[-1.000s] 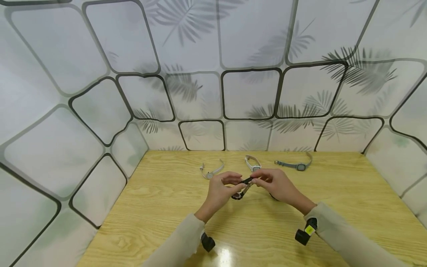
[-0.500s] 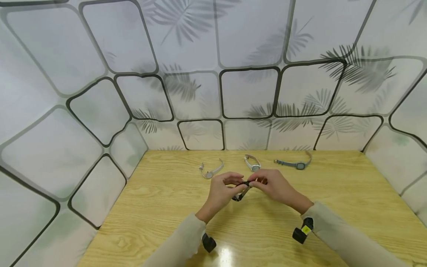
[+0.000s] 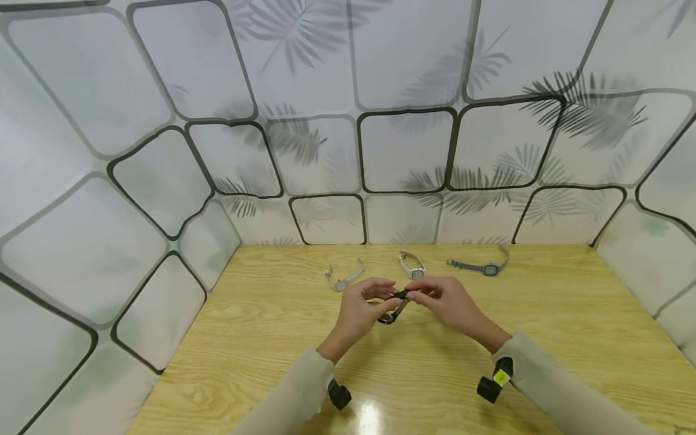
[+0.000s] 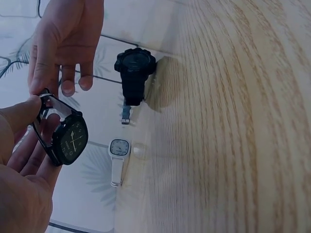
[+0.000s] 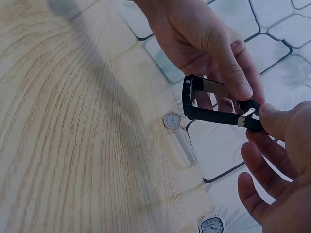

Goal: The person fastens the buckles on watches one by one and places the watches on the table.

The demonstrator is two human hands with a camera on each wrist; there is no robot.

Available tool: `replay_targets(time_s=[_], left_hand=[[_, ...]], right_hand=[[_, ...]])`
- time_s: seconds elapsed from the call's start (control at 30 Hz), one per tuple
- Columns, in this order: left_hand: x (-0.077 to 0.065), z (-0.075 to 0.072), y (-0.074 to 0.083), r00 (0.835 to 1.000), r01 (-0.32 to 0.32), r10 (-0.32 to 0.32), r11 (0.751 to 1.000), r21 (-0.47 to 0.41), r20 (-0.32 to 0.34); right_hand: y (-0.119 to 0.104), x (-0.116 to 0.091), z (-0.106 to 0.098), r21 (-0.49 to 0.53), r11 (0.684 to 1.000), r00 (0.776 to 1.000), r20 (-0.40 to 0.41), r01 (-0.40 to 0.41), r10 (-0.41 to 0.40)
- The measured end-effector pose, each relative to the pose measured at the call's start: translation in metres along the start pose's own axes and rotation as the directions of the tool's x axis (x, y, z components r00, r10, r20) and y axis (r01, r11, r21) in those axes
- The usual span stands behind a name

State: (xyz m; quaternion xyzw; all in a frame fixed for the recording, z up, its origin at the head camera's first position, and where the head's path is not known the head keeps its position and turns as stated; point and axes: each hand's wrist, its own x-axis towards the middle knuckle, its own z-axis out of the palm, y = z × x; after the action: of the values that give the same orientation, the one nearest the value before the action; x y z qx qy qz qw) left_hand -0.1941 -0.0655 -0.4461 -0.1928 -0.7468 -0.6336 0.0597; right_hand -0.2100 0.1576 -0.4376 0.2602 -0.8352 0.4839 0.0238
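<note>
Both hands hold a black wristwatch with a squarish dark face (image 4: pixel 72 141) above the table, its strap bent into a loop. My left hand (image 3: pixel 357 309) pinches the strap between thumb and fingers near the silver buckle (image 5: pixel 241 121). From the other side, my right hand (image 3: pixel 451 302) pinches the strap at the buckle end with thumb and index finger; its other fingers are loosely bent. In the head view the fingers hide part of the strap. A second, chunky black watch (image 4: pixel 135 70) stands on the table, hidden in the head view by my right hand.
Behind the hands lie a pale-strapped watch with a round face (image 3: pixel 341 284), a white watch (image 3: pixel 416 273) and a grey-blue watch (image 3: pixel 490 270). The wooden table (image 3: pixel 244 338) meets patterned cloth walls (image 3: pixel 402 151) at the back and sides.
My right hand has shifted slightly, and less of the black strap shows between the fingertips than a second ago. The watch face dipped, then rose a little. The other watches stay put.
</note>
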Motion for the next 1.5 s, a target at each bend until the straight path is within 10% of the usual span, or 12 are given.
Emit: replay_targets(time_s=[0.63,1.17,1.5], left_hand=[[-0.001,0.001,0.014,0.999,-0.028,0.027,0.999,0.025,0.026],[-0.006,-0.001,0.025,1.0,-0.018,0.018,1.0,-0.006,-0.002],[-0.005,0.003,0.03,1.0,-0.016,0.016,0.999,0.038,0.006]], right_hand=[[0.0,0.0,0.004,-0.142,0.983,0.993,0.011,0.118,-0.118],[0.011,-0.007,0.006,0.046,0.999,1.0,-0.01,0.022,-0.022],[0.01,-0.008,0.006,-0.029,0.997,0.997,0.003,0.071,-0.071]])
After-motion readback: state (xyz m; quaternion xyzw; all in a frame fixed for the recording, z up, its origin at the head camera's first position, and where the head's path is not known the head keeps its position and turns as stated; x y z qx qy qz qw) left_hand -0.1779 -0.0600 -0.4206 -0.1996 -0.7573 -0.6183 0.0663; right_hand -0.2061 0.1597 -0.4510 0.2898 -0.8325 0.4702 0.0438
